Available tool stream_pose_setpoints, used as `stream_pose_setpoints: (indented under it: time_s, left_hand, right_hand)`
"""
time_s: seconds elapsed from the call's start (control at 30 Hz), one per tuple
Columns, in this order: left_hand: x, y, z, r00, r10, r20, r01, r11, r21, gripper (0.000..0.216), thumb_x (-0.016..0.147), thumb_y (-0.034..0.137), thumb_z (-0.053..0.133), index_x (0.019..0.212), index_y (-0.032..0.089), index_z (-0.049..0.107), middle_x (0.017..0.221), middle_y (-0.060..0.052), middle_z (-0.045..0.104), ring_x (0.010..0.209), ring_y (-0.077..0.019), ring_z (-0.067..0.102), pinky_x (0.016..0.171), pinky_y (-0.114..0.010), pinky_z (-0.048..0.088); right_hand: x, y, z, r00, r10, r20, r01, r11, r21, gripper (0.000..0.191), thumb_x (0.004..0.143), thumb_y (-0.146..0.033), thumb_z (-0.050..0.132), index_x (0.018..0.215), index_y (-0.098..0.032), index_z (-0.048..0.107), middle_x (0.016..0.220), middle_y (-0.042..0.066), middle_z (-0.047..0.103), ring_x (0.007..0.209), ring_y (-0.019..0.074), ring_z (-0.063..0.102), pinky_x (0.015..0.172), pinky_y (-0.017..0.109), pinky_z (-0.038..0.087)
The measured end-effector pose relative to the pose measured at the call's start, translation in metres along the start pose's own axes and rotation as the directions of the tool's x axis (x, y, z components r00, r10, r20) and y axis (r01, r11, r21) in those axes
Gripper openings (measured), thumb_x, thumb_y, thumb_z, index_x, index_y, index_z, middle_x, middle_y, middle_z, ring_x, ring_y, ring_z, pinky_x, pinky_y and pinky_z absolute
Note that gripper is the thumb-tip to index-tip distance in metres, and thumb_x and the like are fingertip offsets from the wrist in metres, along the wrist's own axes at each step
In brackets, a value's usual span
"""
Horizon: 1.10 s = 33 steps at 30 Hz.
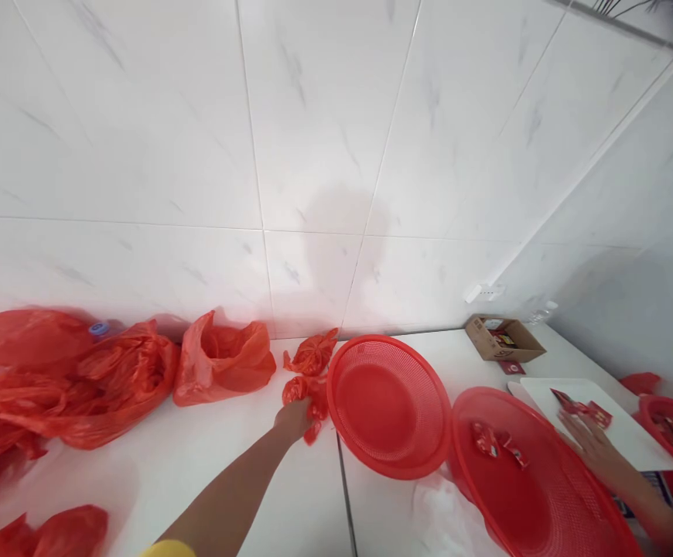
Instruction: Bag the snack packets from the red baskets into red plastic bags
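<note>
My left hand [294, 420] reaches from the lower left and closes on a small knotted red plastic bag [315, 398] on the white table. Its fingertips are partly hidden by the bag. Just behind lies another tied red bag [312, 353]. A round red plastic basket [391, 468], with nothing in it, stands right beside my hand. To the left, a red plastic bag [226, 371] stands upright with its mouth spread. My right hand is outside the picture.
A co-worker's hand [592, 449] lies over red packets [595, 414] on a white tray [632, 433]. Small red packets lie in a second red basket [545, 534]. A cardboard box [507, 348] stands by the wall. Crumpled red bags [81, 379] fill the far left.
</note>
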<state>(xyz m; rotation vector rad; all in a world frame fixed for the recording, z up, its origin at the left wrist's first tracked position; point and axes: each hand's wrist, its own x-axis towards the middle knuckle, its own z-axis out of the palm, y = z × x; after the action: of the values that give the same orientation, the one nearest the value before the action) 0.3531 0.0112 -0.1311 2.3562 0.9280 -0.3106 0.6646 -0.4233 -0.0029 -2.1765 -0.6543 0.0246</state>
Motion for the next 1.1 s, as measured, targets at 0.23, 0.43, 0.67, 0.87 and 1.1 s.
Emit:
stream_pose_setpoints:
  time_s: [0.23,0.43,0.67,0.87,1.1]
  left_hand:
    - [-0.072,-0.04,0.0,0.993,0.028,-0.119,-0.04,0.994,-0.105,0.039,0.091,0.035,0.038,0.121,0.019,0.056,0.102,-0.01,0.069,0.094,-0.0282,0.064,0.078,-0.037,0.046]
    - [-0.143,-0.05,0.001,0.969,0.104,-0.223,-0.149,0.969,-0.197,0.033,0.089,0.027,0.037,0.115,0.026,0.057,0.109,-0.004,0.068,0.099,-0.0216,0.062,0.086,-0.033,0.045]
    - [-0.181,-0.067,0.0,0.934,0.013,-0.356,-0.169,0.896,-0.411,0.032,0.084,0.032,0.046,0.116,0.028,0.049,0.109,-0.004,0.067,0.099,-0.0223,0.063,0.086,-0.038,0.047]
    - [-0.194,-0.099,-0.019,0.899,-0.2,-0.39,-0.069,0.814,-0.577,0.027,0.085,0.037,0.044,0.109,0.024,0.047,0.099,-0.006,0.069,0.089,-0.0238,0.066,0.077,-0.037,0.05]
    - [-0.206,-0.107,-0.042,0.936,-0.103,-0.336,-0.073,0.877,-0.475,0.029,0.07,0.036,0.063,0.094,0.021,0.059,0.105,-0.009,0.066,0.099,-0.0291,0.063,0.083,-0.04,0.05]
  right_hand:
    - [-0.102,-0.095,0.149,0.902,0.237,0.361,-0.293,0.95,0.11,0.033,0.059,-0.055,0.06,0.086,-0.037,0.066,0.079,0.002,0.068,0.087,0.0306,0.065,0.062,0.041,0.05]
    - [-0.202,-0.196,0.335,0.794,0.311,0.523,-0.526,0.783,0.333,0.062,0.068,-0.044,0.065,0.124,-0.022,0.049,0.111,0.009,0.063,0.096,0.0231,0.062,0.075,0.032,0.05]
    - [-0.179,-0.207,0.328,0.864,0.205,0.459,-0.44,0.75,0.493,0.019,0.075,-0.038,0.055,0.071,-0.02,0.051,0.064,-0.003,0.052,0.058,0.0126,0.048,0.054,0.025,0.043]
    - [-0.17,-0.202,0.295,0.897,0.346,0.275,-0.441,0.679,0.587,0.022,0.073,-0.041,0.059,0.082,-0.02,0.058,0.084,0.001,0.061,0.075,0.0152,0.055,0.064,0.026,0.048]
    - [-0.178,-0.211,0.291,0.843,0.414,0.345,-0.53,0.525,0.666,0.022,0.069,-0.036,0.062,0.084,-0.02,0.059,0.074,-0.001,0.059,0.062,0.0113,0.051,0.056,0.023,0.044]
